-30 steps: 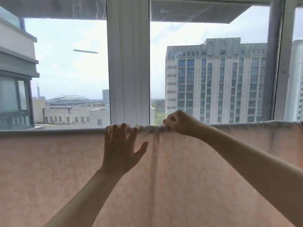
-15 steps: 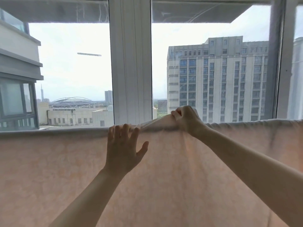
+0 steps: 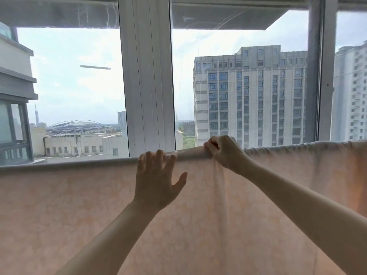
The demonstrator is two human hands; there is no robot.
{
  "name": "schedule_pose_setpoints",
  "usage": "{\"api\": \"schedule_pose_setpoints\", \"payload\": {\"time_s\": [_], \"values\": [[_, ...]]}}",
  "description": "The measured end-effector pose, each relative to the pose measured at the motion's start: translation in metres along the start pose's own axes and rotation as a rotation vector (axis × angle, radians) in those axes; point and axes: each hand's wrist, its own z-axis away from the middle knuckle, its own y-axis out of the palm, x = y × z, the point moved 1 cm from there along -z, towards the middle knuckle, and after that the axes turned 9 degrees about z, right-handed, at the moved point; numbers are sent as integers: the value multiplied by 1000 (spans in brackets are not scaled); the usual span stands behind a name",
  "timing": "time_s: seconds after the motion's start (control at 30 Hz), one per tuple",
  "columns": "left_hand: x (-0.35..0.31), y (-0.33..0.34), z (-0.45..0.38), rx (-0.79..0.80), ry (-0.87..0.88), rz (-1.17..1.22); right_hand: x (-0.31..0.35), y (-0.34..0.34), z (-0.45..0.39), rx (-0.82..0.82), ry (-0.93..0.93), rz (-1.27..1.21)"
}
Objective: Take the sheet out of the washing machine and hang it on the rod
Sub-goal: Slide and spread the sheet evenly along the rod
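Head view: a pale peach sheet [image 3: 198, 225] hangs draped over a horizontal rod, its folded top edge running across the frame below the window [image 3: 69, 86] and its cloth filling the lower half of the picture. The rod itself is hidden under the fabric, so only its line shows along the fold.

The left hand [image 3: 156, 181] lies flat against the sheet just below the fold, palm to the cloth — fingers straight and spread, tips reaching the top edge, thumb angled out to the right. It holds nothing; it only presses on the fabric.

Just to the right along the fold, the right hand [image 3: 222, 151] is curled over the top edge, fingers and thumb pinching a bunch of cloth at the crest. Creases fall straight down the sheet from this grip, and the edge rises slightly between the two hands. Right of the gripping hand the fold looks gathered and wrinkled; left of the flat hand it runs smooth.

Above the sheet, a white window post [image 3: 147, 76] stands directly over the left hand. Through the glass right of the post rises a tall grey building [image 3: 252, 96]; left of it — low rooftops and a domed structure under a hazy sky.
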Motion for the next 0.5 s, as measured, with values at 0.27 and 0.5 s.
{"api": "schedule_pose_setpoints", "payload": {"time_s": [0.27, 0.5], "values": [[-34, 16, -11, -19, 2, 36, -3, -4, 1, 32, -43, -18], [-23, 16, -6, -45, -6, 33, -28, -9, 22, -165, -146, 25]]}}
